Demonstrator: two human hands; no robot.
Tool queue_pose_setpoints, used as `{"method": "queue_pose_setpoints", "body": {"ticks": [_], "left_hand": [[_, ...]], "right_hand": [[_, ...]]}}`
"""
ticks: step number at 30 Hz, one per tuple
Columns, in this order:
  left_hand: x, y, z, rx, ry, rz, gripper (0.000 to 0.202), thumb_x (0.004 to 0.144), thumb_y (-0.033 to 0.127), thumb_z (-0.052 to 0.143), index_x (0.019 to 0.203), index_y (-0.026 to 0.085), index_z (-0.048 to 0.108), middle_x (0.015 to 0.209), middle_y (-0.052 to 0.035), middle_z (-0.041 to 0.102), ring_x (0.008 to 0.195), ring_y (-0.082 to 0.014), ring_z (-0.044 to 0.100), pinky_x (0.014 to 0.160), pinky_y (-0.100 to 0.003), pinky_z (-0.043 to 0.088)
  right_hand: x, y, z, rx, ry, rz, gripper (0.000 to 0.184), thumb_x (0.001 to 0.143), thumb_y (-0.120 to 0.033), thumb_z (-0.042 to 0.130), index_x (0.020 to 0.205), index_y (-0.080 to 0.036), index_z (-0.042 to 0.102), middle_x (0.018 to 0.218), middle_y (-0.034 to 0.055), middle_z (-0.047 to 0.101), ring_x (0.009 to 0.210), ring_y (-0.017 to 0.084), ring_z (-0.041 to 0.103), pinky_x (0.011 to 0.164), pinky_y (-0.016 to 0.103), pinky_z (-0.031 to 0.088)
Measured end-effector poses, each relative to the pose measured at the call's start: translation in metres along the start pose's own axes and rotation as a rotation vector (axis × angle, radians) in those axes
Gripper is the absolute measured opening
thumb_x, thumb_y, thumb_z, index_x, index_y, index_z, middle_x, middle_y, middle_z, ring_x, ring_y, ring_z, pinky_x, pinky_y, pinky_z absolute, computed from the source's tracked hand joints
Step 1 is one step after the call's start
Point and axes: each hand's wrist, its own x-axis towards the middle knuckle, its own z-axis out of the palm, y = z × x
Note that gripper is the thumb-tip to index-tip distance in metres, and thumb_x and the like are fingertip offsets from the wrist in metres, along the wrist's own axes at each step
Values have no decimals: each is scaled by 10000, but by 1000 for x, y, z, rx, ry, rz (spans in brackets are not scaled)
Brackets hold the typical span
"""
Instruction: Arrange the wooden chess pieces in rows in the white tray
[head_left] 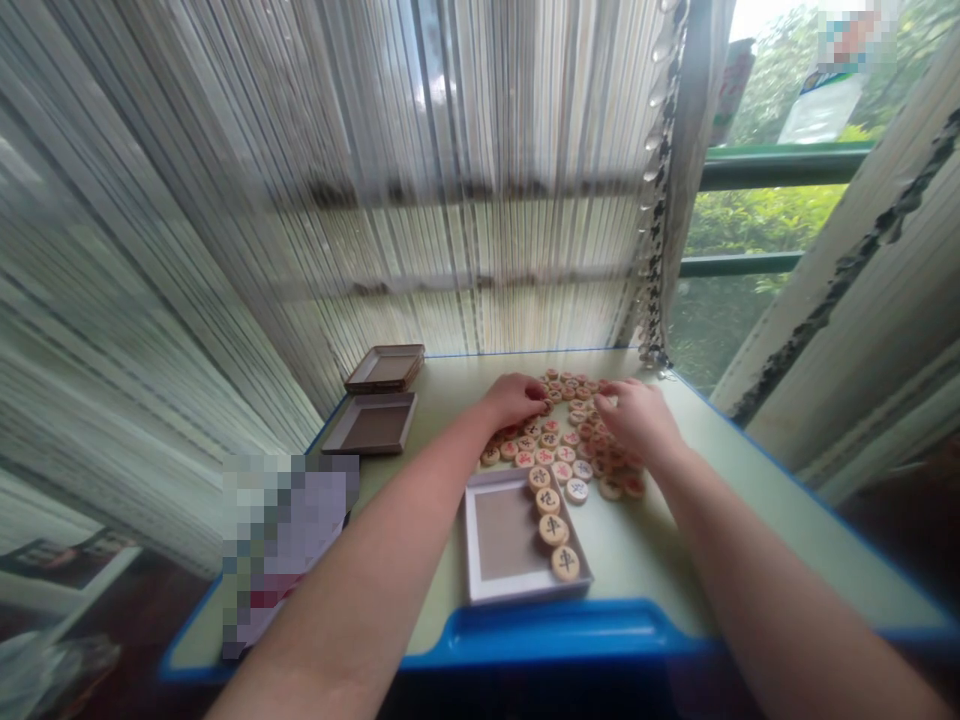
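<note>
Left hand (514,400) and right hand (637,418) rest palm-down on the loose heap of round pale wooden chess discs (566,445), fingers curled together. Cannot tell whether either pinches a piece. More discs line the right wall of the shallow white cardboard box (499,535) edge to edge, probably for a snug fit.

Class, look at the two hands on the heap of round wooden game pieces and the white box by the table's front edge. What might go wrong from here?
1. The left hand and right hand rest on the loose heap of pieces; a sweep might scatter some off the table.
2. The white box lies near the blue front edge; a forearm nudge might spill its four pieces.
</note>
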Motion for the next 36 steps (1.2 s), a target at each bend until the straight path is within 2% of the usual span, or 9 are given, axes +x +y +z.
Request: {"method": "queue_pose_setpoints", "body": {"ticks": [3, 6, 15, 19, 23, 27, 31, 36], "left_hand": [[-2, 1, -2, 62, -8, -14, 303, 674, 348, 631, 930, 204, 704, 836, -11, 696, 749, -156, 609, 686, -236, 465], [-3, 2, -4, 128, 7, 8, 286, 709, 332, 590, 948, 226, 706, 867, -9, 694, 780, -162, 609, 725, -241, 464], [0, -7, -9, 188, 134, -53, 261, 752, 217, 516, 933, 208, 703, 1043, -49, 643, 974, -191, 572, 890, -274, 428], [1, -16, -10, 98, 72, -159, 274, 729, 200, 519, 936, 211, 697, 976, -44, 669, 892, -181, 602, 815, -269, 461], [3, -20, -10, 6, 49, -181, 267, 720, 184, 530, 931, 187, 694, 894, -36, 693, 835, -164, 616, 763, -243, 475], [3, -19, -11, 4, 39, -150, 264, 715, 170, 525, 920, 170, 692, 910, -45, 695, 854, -175, 619, 766, -250, 476], [1, -17, -13, -10, -32, -123, 266, 715, 199, 542, 941, 177, 681, 936, -38, 692, 850, -172, 623, 765, -245, 481], [1, -20, -15, -73, -85, -112, 288, 729, 230, 542, 984, 162, 656, 972, -47, 683, 847, -161, 623, 761, -231, 484]], "right_hand": [[0, 10, -6, -18, -182, 213, 328, 777, -321, 422, 901, -187, 694, 934, 122, 665, 807, 221, 607, 676, 292, 417], [-1, 14, -7, -1, -254, 301, 332, 768, -333, 432, 922, -184, 685, 873, 120, 681, 740, 205, 628, 613, 269, 419], [-6, 7, -15, 185, -272, 216, 280, 732, -266, 475, 853, -145, 696, 724, 82, 687, 668, 163, 620, 596, 218, 408], [-6, 9, -18, 252, -265, 238, 273, 725, -210, 473, 880, -141, 687, 705, 66, 683, 590, 138, 615, 585, 211, 419], [-6, 17, -21, 195, -258, 262, 276, 739, -185, 449, 887, -140, 677, 714, 77, 685, 547, 135, 615, 576, 220, 436], [-11, 22, -25, 121, -422, 270, 256, 745, -220, 466, 857, -124, 675, 669, 96, 681, 496, 154, 607, 517, 238, 447], [-18, 21, -31, 260, -615, 309, 275, 797, -282, 451, 866, -109, 655, 653, 104, 679, 439, 142, 590, 449, 223, 454], [-24, 21, -37, 384, -654, 263, 271, 798, -305, 490, 915, -96, 616, 732, 110, 683, 451, 135, 601, 448, 220, 470]]}}
